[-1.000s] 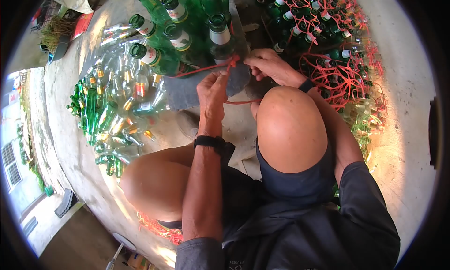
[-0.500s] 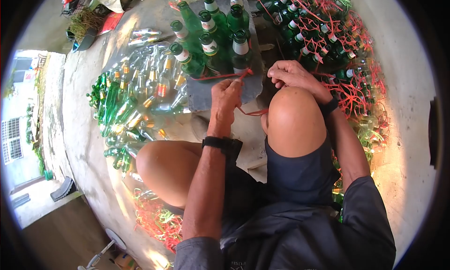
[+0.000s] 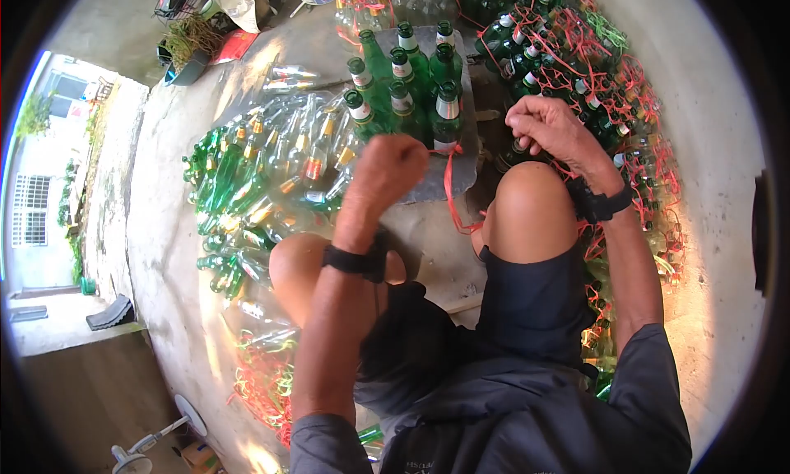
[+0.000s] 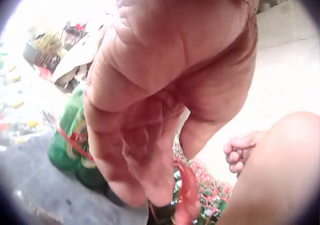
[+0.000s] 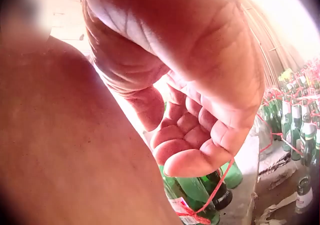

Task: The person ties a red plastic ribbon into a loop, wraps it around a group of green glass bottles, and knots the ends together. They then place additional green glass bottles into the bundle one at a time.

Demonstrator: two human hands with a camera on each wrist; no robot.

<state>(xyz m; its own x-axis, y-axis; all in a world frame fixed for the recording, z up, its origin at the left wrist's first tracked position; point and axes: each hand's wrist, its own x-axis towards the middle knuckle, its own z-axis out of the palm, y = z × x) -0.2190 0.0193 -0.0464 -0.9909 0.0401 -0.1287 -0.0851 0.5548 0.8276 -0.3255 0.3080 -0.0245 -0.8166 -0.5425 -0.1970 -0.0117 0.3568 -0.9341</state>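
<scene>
A cluster of green glass bottles (image 3: 401,104) stands upright on a grey slab (image 3: 467,165). Red plastic strap (image 3: 449,190) is wrapped round the bottles, with a knot at the near corner bottle and a loose length hanging toward the right knee. My left hand (image 3: 385,174), blurred in the head view, is in the air on the near side of the cluster. Its fingers (image 4: 135,150) are loosely bent and hold nothing; the strap shows beyond the fingertips. Above the right knee, my right hand (image 3: 555,130) hovers with relaxed, curled fingers (image 5: 195,135) and an empty palm.
Many clear and green bottles (image 3: 304,149) lie on the floor to the left. Strapped bottles (image 3: 568,71) are massed along the right. Loose red and green strap (image 3: 263,383) lies at lower left, near a standing fan (image 3: 191,415). My right knee (image 3: 533,206) rises between the hands.
My left hand has let go of the strap by the knot and drawn back toward me. My right hand has moved away from the bottles. The head view has shifted, showing more behind the cluster.
</scene>
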